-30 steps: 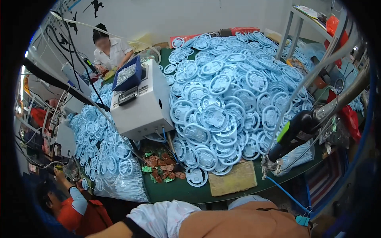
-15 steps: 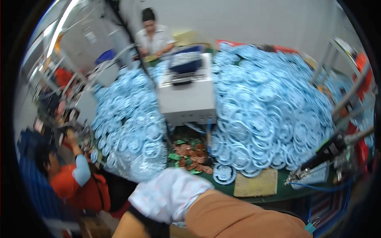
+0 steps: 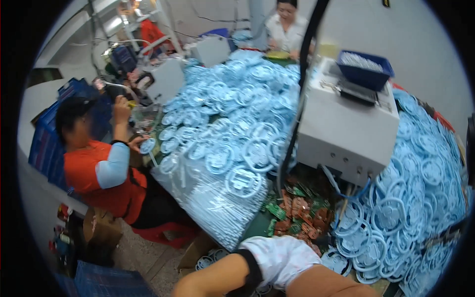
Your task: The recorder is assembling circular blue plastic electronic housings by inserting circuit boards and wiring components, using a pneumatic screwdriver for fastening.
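Along the lower edge lies a bare arm (image 3: 217, 277) of mine with a black band on it. It meets a white cloth with a faint pattern (image 3: 287, 257), and a brown sleeve (image 3: 326, 284) comes in beside the cloth. Neither my left hand nor my right hand shows; no fingers can be made out. Just beyond the cloth is a heap of orange-brown and green circuit boards (image 3: 299, 213). Light blue round plastic parts (image 3: 391, 213) pile up to its right. On its left a clear plastic bag (image 3: 222, 203) seems to hold thin pale sticks.
A grey machine box (image 3: 346, 133) stands on the table, bearing a dark blue bin (image 3: 363, 69) of small white pieces. A black cable (image 3: 297, 104) hangs in front. At left a co-worker in orange (image 3: 104, 173) holds a blue part; another person (image 3: 287, 29) sits beyond. A cardboard box (image 3: 193, 255) stands below.
My view has turned left, so the table and machine appear farther right and the co-worker in orange shows more fully. My arms and the white cloth remain at the lower edge.
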{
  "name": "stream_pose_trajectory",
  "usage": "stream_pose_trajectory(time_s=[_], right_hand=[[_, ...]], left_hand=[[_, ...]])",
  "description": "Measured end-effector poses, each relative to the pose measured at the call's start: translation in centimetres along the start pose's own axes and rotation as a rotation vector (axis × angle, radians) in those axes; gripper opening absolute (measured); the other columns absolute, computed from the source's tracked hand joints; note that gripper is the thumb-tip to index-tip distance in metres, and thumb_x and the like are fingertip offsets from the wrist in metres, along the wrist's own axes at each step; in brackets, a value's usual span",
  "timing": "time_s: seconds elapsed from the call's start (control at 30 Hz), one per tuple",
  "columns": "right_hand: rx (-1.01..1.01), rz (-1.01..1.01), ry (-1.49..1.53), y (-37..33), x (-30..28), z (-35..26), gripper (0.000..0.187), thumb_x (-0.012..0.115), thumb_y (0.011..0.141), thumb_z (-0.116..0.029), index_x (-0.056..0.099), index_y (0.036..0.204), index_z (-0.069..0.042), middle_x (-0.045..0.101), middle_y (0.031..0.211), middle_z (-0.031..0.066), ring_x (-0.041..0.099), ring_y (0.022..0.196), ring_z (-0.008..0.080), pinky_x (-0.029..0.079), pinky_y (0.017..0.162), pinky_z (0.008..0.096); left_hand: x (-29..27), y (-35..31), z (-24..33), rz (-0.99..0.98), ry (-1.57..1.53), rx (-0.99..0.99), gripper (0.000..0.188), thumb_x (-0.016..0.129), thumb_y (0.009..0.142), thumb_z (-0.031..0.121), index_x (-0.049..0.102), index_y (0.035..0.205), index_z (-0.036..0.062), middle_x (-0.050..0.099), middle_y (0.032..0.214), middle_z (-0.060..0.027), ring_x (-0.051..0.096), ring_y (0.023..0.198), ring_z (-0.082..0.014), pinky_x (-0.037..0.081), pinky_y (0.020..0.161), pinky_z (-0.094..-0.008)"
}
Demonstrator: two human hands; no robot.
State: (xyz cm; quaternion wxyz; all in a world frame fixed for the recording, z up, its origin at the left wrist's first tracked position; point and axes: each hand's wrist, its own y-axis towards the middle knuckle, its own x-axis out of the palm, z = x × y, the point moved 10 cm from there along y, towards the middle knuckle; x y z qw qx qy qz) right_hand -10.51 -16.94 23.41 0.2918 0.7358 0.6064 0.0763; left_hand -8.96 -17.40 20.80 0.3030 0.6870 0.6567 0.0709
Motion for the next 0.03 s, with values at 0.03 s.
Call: stream_pose_trajectory(time_s=[0.03], right_hand=[[-0.011,0.056,-0.010,-1.14,0.27,0.13,0.052,0.072,0.078,-0.019,0.052,0.118,0.007,0.064,0.100,0.0202,0.063,0.090,0.0255,0.050,0.078,0.0328]], left_hand=[[-0.25,-0.36,-0.32,-0.070,-0.347,-0.038,0.041,0.043,0.091,-0.004,0.041,0.132,-0.0012,0.058,0.096,-0.0041,0.053,0.089,-0.0091,0.044,0.084,-0.0233]])
